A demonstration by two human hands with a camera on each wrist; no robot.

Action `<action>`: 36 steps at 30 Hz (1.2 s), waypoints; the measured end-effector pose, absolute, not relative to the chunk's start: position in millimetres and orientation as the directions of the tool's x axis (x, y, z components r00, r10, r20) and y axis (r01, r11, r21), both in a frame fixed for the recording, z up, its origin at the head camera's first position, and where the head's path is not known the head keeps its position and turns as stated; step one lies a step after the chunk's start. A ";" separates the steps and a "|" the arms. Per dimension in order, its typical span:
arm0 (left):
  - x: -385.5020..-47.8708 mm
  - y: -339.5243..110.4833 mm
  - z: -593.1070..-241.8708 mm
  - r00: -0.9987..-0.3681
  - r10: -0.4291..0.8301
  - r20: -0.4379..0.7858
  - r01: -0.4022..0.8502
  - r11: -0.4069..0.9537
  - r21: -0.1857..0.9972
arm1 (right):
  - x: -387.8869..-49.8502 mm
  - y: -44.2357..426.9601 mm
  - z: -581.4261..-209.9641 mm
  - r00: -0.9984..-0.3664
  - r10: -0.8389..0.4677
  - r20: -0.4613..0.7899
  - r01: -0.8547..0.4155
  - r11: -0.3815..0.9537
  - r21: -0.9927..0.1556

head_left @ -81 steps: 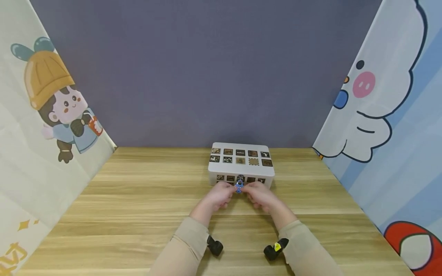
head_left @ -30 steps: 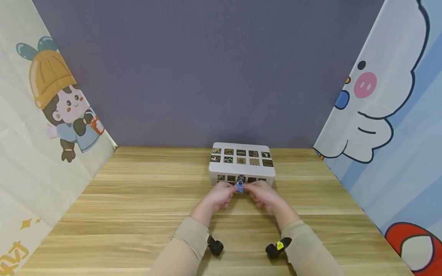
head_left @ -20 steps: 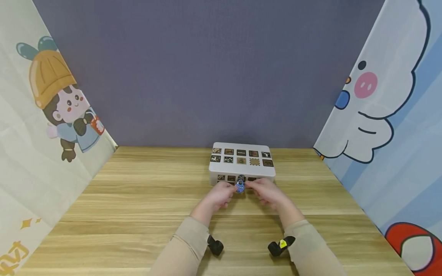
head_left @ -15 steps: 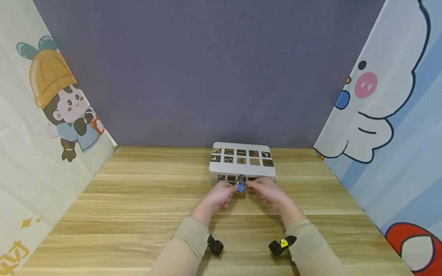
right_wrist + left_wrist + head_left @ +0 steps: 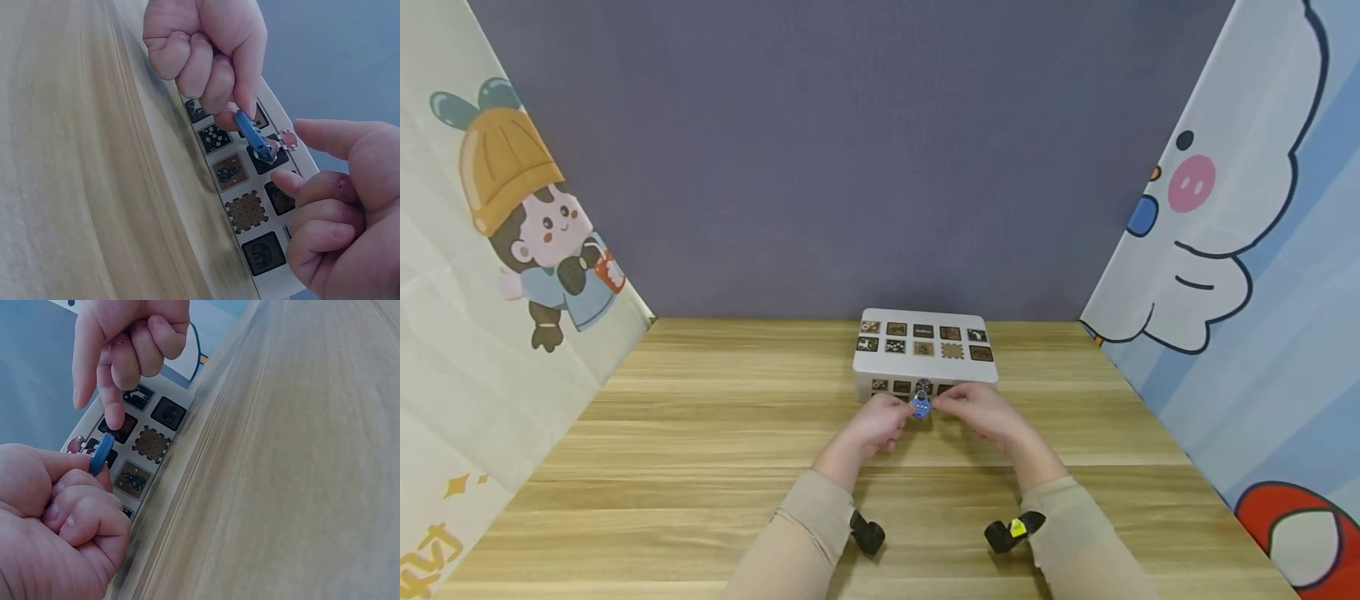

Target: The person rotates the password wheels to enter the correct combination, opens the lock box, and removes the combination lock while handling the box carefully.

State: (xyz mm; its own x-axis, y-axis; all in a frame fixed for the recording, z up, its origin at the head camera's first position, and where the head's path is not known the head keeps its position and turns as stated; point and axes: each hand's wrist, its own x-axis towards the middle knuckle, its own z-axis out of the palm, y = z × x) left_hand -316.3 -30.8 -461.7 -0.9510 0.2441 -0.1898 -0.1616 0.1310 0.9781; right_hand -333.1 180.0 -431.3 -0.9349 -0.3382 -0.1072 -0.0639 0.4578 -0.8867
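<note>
A small blue combination padlock [image 5: 921,406] sits at the metal clasp [image 5: 289,139] on the front of a white box [image 5: 925,367] printed with small square pictures. My left hand [image 5: 880,423] pinches the padlock's body between thumb and forefinger, the other fingers curled under. In the right wrist view the padlock [image 5: 253,134] is seen edge-on; whether its shackle is fastened I cannot tell. To the right, my right hand [image 5: 981,410] hovers just off the padlock and holds nothing. Its thumb and forefinger are spread apart, the remaining fingers bent in.
The box stands near the back edge of a wooden table [image 5: 737,417], in front of a grey-purple panel [image 5: 865,167]. Cartoon-printed sheets border both sides. A black wrist camera [image 5: 868,534] is strapped to the left sleeve, another camera [image 5: 1000,537] to the right.
My right hand has let go of the padlock's side and drawn slightly right and up. The padlock's face has turned a little, showing its dials. My left hand has kept its pinch.
</note>
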 end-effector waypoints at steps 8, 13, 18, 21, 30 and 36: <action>-317.9 -32.4 -461.7 -0.948 0.251 -0.196 -0.170 0.122 0.978 | -338.6 174.0 -441.2 -0.933 -0.346 -0.103 -0.065 0.444 -0.894; -319.4 -32.7 -462.6 -0.947 0.251 -0.201 -0.176 0.120 0.977 | -340.4 168.3 -447.8 -0.934 -0.338 -0.118 -0.047 0.444 -0.895; -320.8 -32.8 -463.8 -0.947 0.250 -0.200 -0.174 0.125 0.977 | -340.6 164.3 -453.3 -0.931 -0.336 -0.141 -0.024 0.442 -0.897; -321.4 -32.8 -464.3 -0.947 0.248 -0.201 -0.175 0.124 0.977 | -339.8 162.4 -455.9 -0.927 -0.343 -0.152 -0.013 0.433 -0.901; -322.0 -32.7 -465.1 -0.950 0.240 -0.199 -0.171 0.132 0.976 | -334.5 156.2 -457.6 -0.920 -0.338 -0.198 0.086 0.320 -0.943; -321.1 -32.6 -464.6 -0.950 0.242 -0.196 -0.172 0.118 0.978 | -333.4 153.6 -458.1 -0.919 -0.334 -0.209 0.122 0.263 -0.957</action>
State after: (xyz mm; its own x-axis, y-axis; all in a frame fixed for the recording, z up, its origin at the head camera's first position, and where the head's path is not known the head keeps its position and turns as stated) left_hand -321.1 -32.6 -464.6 -0.9502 0.2422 -0.1961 -0.1717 0.1182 0.9780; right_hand -333.4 153.6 -458.1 -0.9193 -0.3337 -0.2087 0.1218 0.2631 -0.9570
